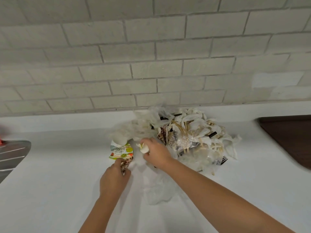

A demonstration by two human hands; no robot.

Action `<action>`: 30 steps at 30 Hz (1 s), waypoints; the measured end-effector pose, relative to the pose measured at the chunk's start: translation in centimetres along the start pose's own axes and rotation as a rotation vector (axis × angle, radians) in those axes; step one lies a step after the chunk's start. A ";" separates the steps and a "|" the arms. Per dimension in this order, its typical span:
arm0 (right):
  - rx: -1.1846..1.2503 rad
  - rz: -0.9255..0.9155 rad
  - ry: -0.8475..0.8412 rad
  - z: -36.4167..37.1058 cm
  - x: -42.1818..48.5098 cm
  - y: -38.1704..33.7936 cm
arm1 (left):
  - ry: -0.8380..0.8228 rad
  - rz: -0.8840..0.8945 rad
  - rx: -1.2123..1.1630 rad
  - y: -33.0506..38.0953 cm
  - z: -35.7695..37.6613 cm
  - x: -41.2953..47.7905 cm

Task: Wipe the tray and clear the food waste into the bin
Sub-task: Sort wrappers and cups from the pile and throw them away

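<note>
A heap of waste [188, 137] lies on the white counter against the wall: crumpled tissues, clear plastic, noodles, black straws and a black plastic fork [223, 160]. At its left edge sits a colourful "Hello Summer" paper napkin [119, 150]. My left hand [114, 179] is closed on a brown spotted wrapper [125, 164] just below that napkin. My right hand [157, 153] pinches a small crumpled white-and-green scrap [143, 147] at the heap's near left side. A thin clear plastic sheet [159, 190] spreads under my right forearm. No bin is in view.
A dark brown tray [292, 137] lies at the right edge of the counter. A shiny metal surface [11, 153] sits at the far left, with something red above it. The white brick wall [151, 56] rises directly behind the heap.
</note>
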State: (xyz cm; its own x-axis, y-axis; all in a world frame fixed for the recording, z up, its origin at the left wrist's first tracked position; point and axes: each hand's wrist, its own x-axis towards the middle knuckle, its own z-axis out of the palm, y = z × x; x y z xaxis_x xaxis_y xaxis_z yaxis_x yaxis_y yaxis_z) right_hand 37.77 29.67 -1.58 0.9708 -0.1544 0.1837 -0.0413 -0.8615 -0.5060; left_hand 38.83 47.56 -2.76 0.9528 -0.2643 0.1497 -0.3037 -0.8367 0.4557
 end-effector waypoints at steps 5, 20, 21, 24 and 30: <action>0.709 0.091 0.316 -7.4 -5.2 -0.7 | 0.120 -0.026 -0.398 5.9 -3.0 -2.2; 1.041 0.912 1.085 -26.0 -51.4 18.8 | -1.042 0.264 -0.871 40.2 13.3 -30.8; 1.059 0.950 1.115 -26.4 -54.4 20.2 | -1.098 0.286 -0.854 42.2 14.6 -33.3; 1.055 1.064 1.174 -26.8 -61.9 24.7 | -1.193 0.355 -0.737 47.3 18.8 -40.3; 0.936 1.342 1.112 -22.7 -71.5 35.0 | -1.142 0.358 -0.408 52.0 29.8 -48.2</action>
State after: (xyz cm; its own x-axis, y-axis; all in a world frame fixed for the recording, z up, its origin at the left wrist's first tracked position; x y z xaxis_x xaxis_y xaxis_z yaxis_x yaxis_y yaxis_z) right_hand -38.43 -0.42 -13.27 -0.1386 -0.8764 -0.4611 -0.0178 0.4677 -0.8837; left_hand -22.71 2.48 -12.39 0.2163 -0.8775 -0.4280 -0.3301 -0.4782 0.8138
